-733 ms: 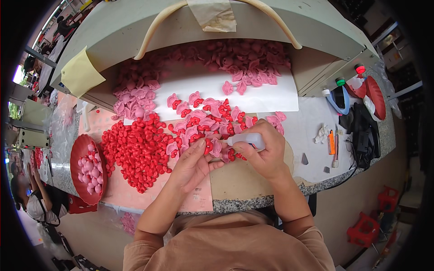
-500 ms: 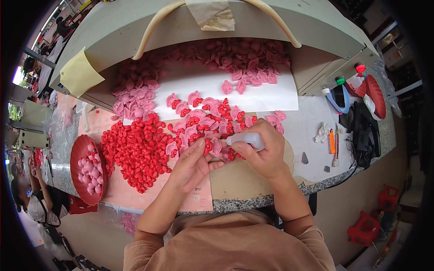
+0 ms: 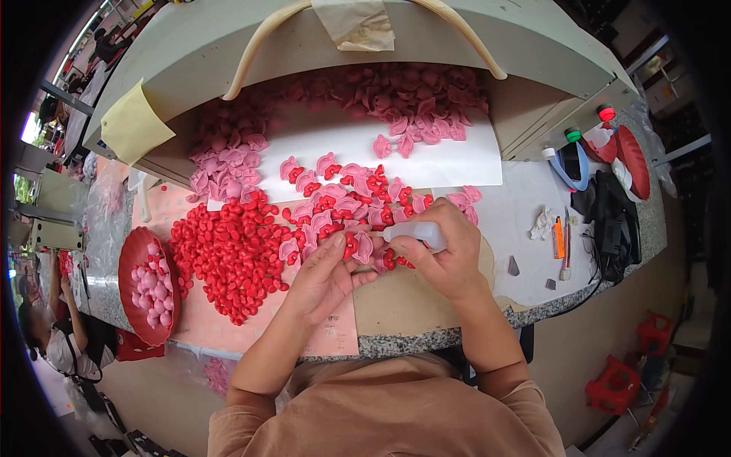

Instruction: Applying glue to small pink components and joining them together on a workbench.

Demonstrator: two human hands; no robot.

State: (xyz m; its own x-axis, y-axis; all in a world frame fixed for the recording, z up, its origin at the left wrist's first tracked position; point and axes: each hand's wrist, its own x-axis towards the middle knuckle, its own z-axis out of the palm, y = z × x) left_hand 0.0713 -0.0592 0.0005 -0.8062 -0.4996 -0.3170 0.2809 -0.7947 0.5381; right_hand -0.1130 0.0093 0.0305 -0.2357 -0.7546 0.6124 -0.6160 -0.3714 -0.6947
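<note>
My left hand [image 3: 325,276] pinches a small pink plastic piece [image 3: 363,245] by its edge, with a red piece [image 3: 350,247] against its left side. In my right hand [image 3: 455,255] is a small translucent squeeze bottle [image 3: 423,233], tipped sideways. Its narrow nozzle points left at the pink piece; whether they touch I cannot tell. Just beyond my hands lie many pink pieces with red pieces on them [image 3: 346,204]. A large heap of red pieces [image 3: 232,255] spreads to the left of my left hand.
Loose pink pieces [image 3: 426,114] pile up under a grey metal hood [image 3: 533,46]. At the left stands a red dish [image 3: 128,286] of pink balls. On the right lie an orange cutter [image 3: 558,238], a blue container [image 3: 572,169] and a black cable bundle [image 3: 613,225]. A co-worker [image 3: 65,335] sits far left.
The bottle's nozzle has lifted slightly, with my right hand shifting a little. My left hand keeps its place and its hold. At the far left, the co-worker's arms have moved.
</note>
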